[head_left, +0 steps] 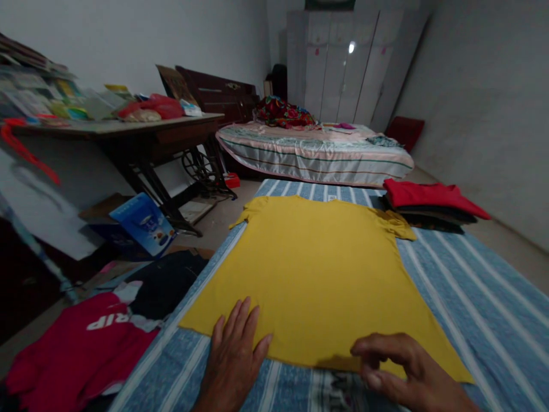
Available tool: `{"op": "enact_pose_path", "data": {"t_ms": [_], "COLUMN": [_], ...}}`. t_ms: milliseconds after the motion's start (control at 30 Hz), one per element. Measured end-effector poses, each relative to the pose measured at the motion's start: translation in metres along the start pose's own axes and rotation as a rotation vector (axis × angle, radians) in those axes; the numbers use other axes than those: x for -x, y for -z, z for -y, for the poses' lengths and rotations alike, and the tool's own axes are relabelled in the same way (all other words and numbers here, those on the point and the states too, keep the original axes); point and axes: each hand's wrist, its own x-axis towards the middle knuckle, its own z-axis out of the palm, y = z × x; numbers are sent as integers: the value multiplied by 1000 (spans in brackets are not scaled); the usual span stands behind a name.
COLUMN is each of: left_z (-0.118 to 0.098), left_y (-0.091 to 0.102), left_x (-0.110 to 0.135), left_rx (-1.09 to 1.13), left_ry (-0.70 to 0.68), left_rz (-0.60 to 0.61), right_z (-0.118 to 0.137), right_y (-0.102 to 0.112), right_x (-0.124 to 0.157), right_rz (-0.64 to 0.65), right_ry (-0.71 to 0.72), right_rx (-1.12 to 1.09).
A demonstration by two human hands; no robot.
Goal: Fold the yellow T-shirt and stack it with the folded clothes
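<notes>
A yellow T-shirt [317,269] lies spread flat on the blue-and-white striped cloth, its neck at the far end and its hem towards me. My left hand [235,343] rests flat on the shirt near the left part of the hem, fingers stretched out. Over the right part of the hem is my right hand [394,366], its fingers curved and a gap showing between thumb and forefinger. Nothing is visible in that gap. Part of the hem on the right is hidden behind this hand.
Folded clothes [433,203], a red one on top, are stacked at the far right of the striped cloth [484,297]. Red and dark clothes [86,337] lie in a heap at left. A sewing-machine table [167,123] and a bed [317,151] stand beyond.
</notes>
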Motion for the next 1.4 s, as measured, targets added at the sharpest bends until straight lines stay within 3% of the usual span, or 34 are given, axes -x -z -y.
{"op": "enact_pose_path", "data": {"t_ms": [67, 167, 333, 500, 1400], "left_z": [1, 1, 2, 2, 4], "left_y": [0, 0, -2, -4, -4], "left_x": [0, -1, -1, -2, -2], "left_rx": [-5, -13, -27, -31, -40], "left_ry": [-8, -20, -16, -20, -21], "left_rz": [-6, -16, -22, -39, -3], "right_z": [-7, -21, -42, -54, -70], "right_y": [-4, -5, -9, -18, -19], "right_x": [-14, -28, -35, -36, -38], "right_rz": [99, 114, -93, -189, -177], "right_ry": [-57, -121, -90, -71, -90], "right_rx": [-70, -181, -161, -109, -168]}}
